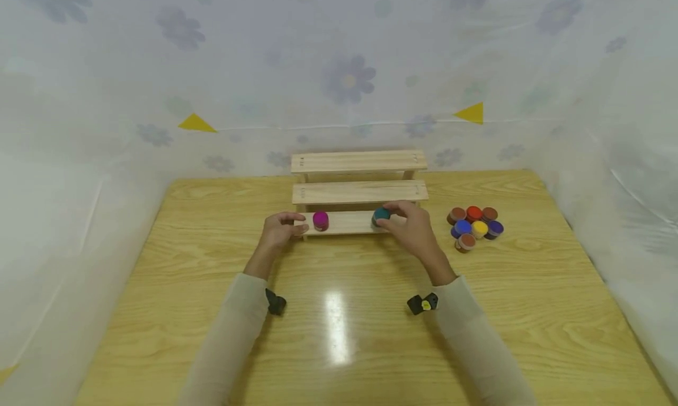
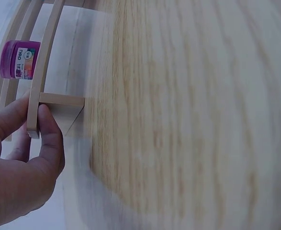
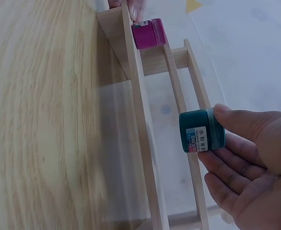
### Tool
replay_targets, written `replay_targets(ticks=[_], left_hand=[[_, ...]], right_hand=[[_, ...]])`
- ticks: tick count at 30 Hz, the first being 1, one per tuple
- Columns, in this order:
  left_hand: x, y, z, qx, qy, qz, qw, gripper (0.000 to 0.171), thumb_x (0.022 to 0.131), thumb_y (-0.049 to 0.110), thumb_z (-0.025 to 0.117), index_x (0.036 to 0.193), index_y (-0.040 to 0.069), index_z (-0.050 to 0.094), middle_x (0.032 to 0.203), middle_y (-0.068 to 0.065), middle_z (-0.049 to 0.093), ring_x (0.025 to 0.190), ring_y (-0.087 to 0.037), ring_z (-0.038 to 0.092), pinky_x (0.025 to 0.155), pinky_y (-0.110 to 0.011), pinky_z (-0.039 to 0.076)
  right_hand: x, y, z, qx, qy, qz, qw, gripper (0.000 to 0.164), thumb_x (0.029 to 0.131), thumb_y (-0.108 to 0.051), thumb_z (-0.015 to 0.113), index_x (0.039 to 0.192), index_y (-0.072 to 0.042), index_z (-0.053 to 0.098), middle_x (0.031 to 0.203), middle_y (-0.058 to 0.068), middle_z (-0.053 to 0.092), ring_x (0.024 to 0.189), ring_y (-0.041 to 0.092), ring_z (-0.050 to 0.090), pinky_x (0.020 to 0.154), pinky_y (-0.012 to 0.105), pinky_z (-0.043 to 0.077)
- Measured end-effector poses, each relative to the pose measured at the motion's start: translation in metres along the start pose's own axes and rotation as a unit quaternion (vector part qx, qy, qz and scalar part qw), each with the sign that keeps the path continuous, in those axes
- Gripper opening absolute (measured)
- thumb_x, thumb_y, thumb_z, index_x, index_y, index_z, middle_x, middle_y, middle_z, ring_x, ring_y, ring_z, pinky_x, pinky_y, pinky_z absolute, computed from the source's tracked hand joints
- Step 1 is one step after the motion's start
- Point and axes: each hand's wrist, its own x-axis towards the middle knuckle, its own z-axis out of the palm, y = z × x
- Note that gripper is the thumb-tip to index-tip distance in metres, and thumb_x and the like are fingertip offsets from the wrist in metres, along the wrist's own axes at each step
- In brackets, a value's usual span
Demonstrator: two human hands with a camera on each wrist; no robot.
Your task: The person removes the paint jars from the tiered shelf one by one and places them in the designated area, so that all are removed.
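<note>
A three-step wooden rack stands at the back of the table. On its lowest step, toward the left, sits a magenta paint jar. My left hand pinches the left end of that step between thumb and fingers, just left of the jar; the left wrist view shows the fingers on both faces of the board. My right hand holds a teal paint jar by its lid end, over the right part of the lowest step. A printed label faces the right wrist camera.
Several more paint jars, among them a red jar, a blue jar and a yellow jar, stand clustered on the table right of the rack. A flowered white curtain hangs behind and along both sides.
</note>
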Motion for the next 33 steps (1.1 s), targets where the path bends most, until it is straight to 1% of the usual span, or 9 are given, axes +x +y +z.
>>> replay_targets(ticks=[2, 4, 10, 13, 19, 24, 28, 30, 33], left_hand=[[0.003, -0.003, 0.0, 0.002, 0.003, 0.001, 1.0, 0.03, 0.084, 0.008, 0.072, 0.111, 0.0, 0.064, 0.129, -0.009, 0.053, 0.078, -0.01, 0.06, 0.081, -0.028, 0.053], [0.002, -0.002, 0.0, 0.004, 0.004, -0.002, 1.0, 0.03, 0.084, 0.009, 0.072, 0.112, 0.001, 0.064, 0.13, -0.009, 0.052, 0.078, -0.01, 0.06, 0.082, -0.029, 0.053], [0.003, 0.0, 0.001, 0.006, 0.003, -0.004, 1.0, 0.033, 0.084, 0.01, 0.072, 0.114, 0.0, 0.063, 0.129, -0.011, 0.053, 0.079, -0.01, 0.06, 0.09, -0.035, 0.051], [0.004, -0.001, 0.002, 0.004, 0.001, -0.004, 1.0, 0.034, 0.083, 0.01, 0.072, 0.115, 0.0, 0.063, 0.124, -0.012, 0.055, 0.079, -0.011, 0.06, 0.092, -0.037, 0.051], [0.002, -0.001, 0.002, 0.009, 0.011, -0.012, 0.9998, 0.032, 0.082, 0.009, 0.073, 0.112, 0.001, 0.065, 0.113, -0.008, 0.059, 0.077, -0.01, 0.06, 0.086, -0.032, 0.053], [0.003, -0.001, 0.003, 0.004, 0.006, -0.003, 1.0, 0.03, 0.082, 0.009, 0.073, 0.11, 0.001, 0.065, 0.112, -0.007, 0.059, 0.078, -0.011, 0.061, 0.081, -0.028, 0.054], [0.004, -0.001, 0.006, 0.004, 0.002, -0.002, 1.0, 0.029, 0.083, 0.009, 0.073, 0.11, 0.002, 0.065, 0.112, -0.006, 0.059, 0.078, -0.012, 0.06, 0.079, -0.026, 0.053], [0.004, -0.001, 0.007, 0.009, 0.0, 0.0, 1.0, 0.029, 0.083, 0.009, 0.072, 0.11, 0.002, 0.065, 0.114, -0.007, 0.058, 0.078, -0.011, 0.06, 0.078, -0.025, 0.053], [0.005, 0.0, 0.008, 0.01, -0.002, 0.001, 0.9999, 0.028, 0.083, 0.009, 0.072, 0.109, 0.002, 0.065, 0.119, -0.008, 0.057, 0.078, -0.011, 0.061, 0.078, -0.026, 0.053]], right_hand=[[-0.004, 0.004, -0.004, -0.004, 0.009, 0.002, 1.0, 0.038, 0.086, -0.024, 0.071, 0.118, -0.006, 0.062, 0.115, 0.014, 0.064, 0.112, 0.033, 0.059, 0.097, 0.052, 0.045], [-0.008, 0.007, -0.009, -0.006, 0.017, 0.001, 1.0, 0.037, 0.086, -0.025, 0.071, 0.117, -0.007, 0.062, 0.114, 0.014, 0.064, 0.112, 0.033, 0.059, 0.097, 0.052, 0.045], [-0.018, 0.017, -0.025, -0.01, 0.046, -0.013, 0.999, 0.037, 0.085, -0.02, 0.072, 0.116, -0.003, 0.062, 0.113, 0.018, 0.065, 0.11, 0.037, 0.059, 0.095, 0.055, 0.046], [-0.022, 0.021, -0.034, -0.021, 0.058, -0.015, 0.998, 0.037, 0.084, -0.017, 0.073, 0.116, -0.002, 0.062, 0.113, 0.019, 0.064, 0.109, 0.038, 0.059, 0.094, 0.055, 0.046], [-0.029, 0.031, -0.047, -0.044, 0.065, -0.005, 0.997, 0.039, 0.086, -0.02, 0.071, 0.119, -0.002, 0.061, 0.115, 0.02, 0.063, 0.111, 0.038, 0.059, 0.095, 0.055, 0.045], [-0.038, 0.039, -0.06, -0.061, 0.091, -0.008, 0.994, 0.038, 0.085, -0.02, 0.071, 0.116, 0.0, 0.062, 0.112, 0.021, 0.064, 0.107, 0.04, 0.06, 0.09, 0.057, 0.046], [-0.046, 0.05, -0.071, -0.08, 0.107, -0.009, 0.991, 0.036, 0.085, -0.017, 0.072, 0.115, 0.0, 0.062, 0.109, 0.021, 0.065, 0.102, 0.039, 0.062, 0.086, 0.056, 0.049], [-0.05, 0.055, -0.076, -0.089, 0.114, -0.007, 0.989, 0.036, 0.085, -0.017, 0.072, 0.115, 0.0, 0.062, 0.108, 0.02, 0.065, 0.099, 0.039, 0.063, 0.082, 0.051, 0.052], [-0.056, 0.061, -0.083, -0.096, 0.124, 0.002, 0.988, 0.036, 0.085, -0.017, 0.072, 0.115, 0.0, 0.063, 0.109, 0.019, 0.066, 0.098, 0.038, 0.063, 0.078, 0.027, 0.055]])
